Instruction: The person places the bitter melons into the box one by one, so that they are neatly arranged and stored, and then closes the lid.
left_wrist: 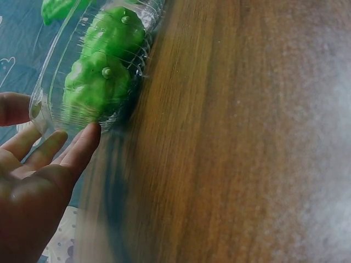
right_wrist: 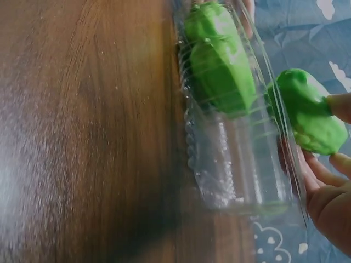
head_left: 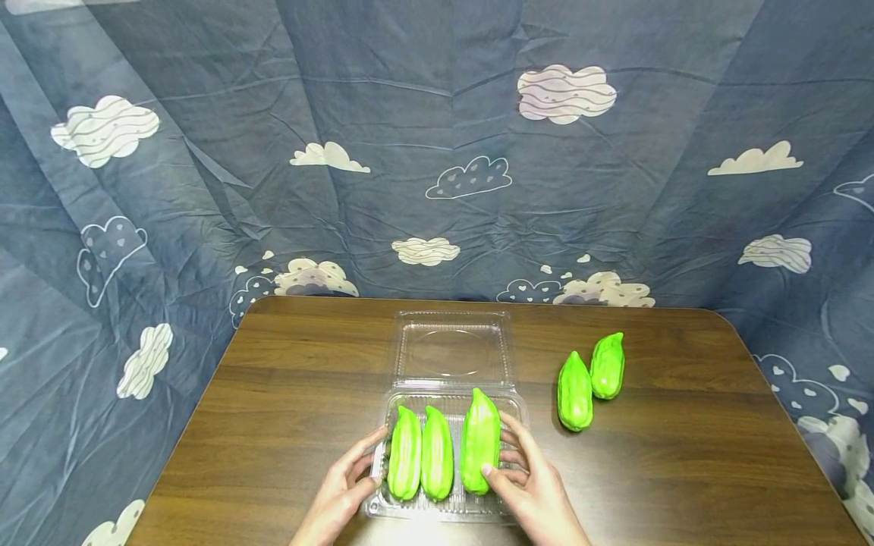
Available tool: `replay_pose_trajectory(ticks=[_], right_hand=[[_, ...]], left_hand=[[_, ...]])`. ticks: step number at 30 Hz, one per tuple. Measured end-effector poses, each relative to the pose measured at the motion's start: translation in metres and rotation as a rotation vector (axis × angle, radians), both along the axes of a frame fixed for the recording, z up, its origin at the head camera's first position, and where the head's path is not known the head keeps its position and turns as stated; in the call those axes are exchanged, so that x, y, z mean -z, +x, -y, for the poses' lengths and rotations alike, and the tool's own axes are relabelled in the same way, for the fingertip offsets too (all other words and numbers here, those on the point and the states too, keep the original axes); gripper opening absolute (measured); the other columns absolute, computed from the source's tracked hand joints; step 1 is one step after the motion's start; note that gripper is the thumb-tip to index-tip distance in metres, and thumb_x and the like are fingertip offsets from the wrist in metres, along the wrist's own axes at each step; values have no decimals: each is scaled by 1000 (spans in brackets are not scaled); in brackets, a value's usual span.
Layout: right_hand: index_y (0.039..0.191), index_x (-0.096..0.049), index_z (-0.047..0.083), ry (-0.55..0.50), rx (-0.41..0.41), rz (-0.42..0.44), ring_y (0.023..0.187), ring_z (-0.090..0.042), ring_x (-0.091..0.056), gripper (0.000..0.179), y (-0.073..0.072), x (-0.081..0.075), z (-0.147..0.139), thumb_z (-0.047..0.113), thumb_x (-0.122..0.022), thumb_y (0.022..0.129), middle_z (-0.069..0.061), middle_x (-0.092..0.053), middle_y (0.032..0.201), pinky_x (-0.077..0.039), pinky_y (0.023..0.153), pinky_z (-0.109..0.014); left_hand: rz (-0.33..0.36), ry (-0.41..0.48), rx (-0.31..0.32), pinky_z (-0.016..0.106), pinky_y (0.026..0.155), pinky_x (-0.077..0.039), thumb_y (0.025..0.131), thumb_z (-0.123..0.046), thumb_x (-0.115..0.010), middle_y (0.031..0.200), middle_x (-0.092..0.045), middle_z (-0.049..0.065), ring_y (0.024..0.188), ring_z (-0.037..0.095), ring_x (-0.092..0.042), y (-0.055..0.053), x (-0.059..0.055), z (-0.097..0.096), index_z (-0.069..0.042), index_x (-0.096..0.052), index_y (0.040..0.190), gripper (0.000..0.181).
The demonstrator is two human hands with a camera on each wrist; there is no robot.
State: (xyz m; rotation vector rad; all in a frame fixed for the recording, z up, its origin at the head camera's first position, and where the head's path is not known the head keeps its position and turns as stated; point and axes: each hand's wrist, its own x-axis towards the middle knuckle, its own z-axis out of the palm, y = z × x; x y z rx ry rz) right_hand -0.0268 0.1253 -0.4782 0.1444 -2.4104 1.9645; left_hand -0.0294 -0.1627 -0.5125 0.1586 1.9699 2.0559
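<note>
A clear plastic clamshell container [head_left: 456, 509] lies open, its lid [head_left: 454, 349] folded back away from me. Inside its left part are two bright green bitter melons, the left one [head_left: 404, 455] beside the other [head_left: 437, 455]. My left hand [head_left: 341, 481] grips the container's left rim, thumb above and fingers against the outer wall [left_wrist: 82, 118]. Between thumb and fingers my right hand [head_left: 536, 485] holds a third bitter melon [head_left: 481, 444]. In the right wrist view this held melon [right_wrist: 310, 112] is above the container's rim, over its vacant right part.
Two more bitter melons lie on the brown wooden table [head_left: 655, 470] to the right, one [head_left: 576, 394] nearer and one [head_left: 608, 366] farther back. Behind the table hangs a blue curtain [head_left: 437, 220] with a cloud print.
</note>
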Motion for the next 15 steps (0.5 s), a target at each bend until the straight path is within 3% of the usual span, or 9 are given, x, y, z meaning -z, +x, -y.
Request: replay_pose_trajectory(ticks=[8,15], right_hand=[[148,-44,19,59,-44,11,96,-20,-62,78,-3,1,8,-7,-74,80,-12,-51,138,-57,73,-29],[144,-48,28,168,-18,27,97,-22,-58,79,-7,0,12,-3,-76,78,-4,-54,132,-56,72,-25]], left_hand=[[-2,6,-3,29,98,-45,86,8,-54,157,-28,19,126,16,-49,1,0,0,0,-35,150,68],[27,-21,-25,30,98,-45,84,8,-54,157,-29,15,125,14,-50,1,0,0,-3,-36,150,69]])
